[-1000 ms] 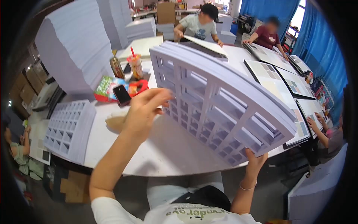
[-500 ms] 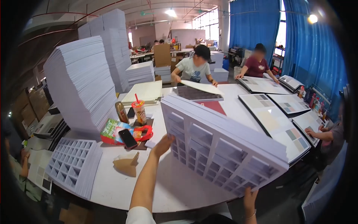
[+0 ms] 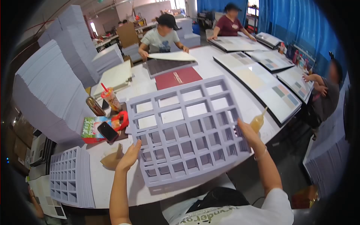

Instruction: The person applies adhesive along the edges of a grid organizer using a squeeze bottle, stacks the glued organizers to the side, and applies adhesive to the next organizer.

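Observation:
A stack of pale grid-shaped foam boards with rows of cut-out windows is held tilted in front of me, over the near edge of the white table. My left hand grips its left side, thumb up along the edge. On the right side, my right hand is closed on the stack's edge. Some fingers of both hands are hidden behind the boards. Through the upper windows the white table top shows. A yellowish squeeze bottle stands just beyond my right hand, and a folded brown paper piece lies beside my left.
Another grid-board stack sits at left, below a tall pile of white sheets. A phone, a drink cup and a red folder lie across the table. Sample boards line the right, where co-workers stand.
The grid-board stack has turned from a slanted, edge-on pose to face me and moved left. My right hand has come up from its lower corner to the right side. The view has shifted downward.

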A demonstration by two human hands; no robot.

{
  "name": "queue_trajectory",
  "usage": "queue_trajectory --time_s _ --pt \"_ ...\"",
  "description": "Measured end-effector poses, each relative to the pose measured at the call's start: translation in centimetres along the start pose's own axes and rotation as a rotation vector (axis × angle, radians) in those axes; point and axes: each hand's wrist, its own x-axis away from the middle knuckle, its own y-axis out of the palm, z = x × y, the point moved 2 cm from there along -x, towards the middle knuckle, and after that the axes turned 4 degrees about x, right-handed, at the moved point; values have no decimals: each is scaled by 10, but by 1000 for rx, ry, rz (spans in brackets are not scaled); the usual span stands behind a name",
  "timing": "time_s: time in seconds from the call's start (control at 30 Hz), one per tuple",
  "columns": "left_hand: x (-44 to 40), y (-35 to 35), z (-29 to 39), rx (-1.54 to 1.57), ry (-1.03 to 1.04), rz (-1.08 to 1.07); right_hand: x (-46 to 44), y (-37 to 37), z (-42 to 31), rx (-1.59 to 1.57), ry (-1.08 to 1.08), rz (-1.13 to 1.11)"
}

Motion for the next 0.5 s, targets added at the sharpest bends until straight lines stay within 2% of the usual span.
queue_trajectory --time_s 0.03,0.1,0.13,0.2,0.23,0.3,0.4,0.5 --pt "3 6 -10 -21 -135 -11 -13 3 10 4 76 -53" --pt "5 15 -25 -64 -385 -19 -16 19 5 66 89 -101" --pt "10 26 -22 -106 -424 47 -19 19 9 143 84 -117" --pt "6 35 -44 1 -219 169 -30 19 21 303 69 -145" --pt "0 38 -60 53 -115 227 -32 17 27 256 12 -107" --pt "-6 38 -79 83 -98 252 -22 8 44 165 -92 -31" --pt "-5 42 -72 158 -60 254 30 -13 46 149 -168 341" --pt "-7 37 -77 60 -58 224 66 -45 78 150 -98 706"
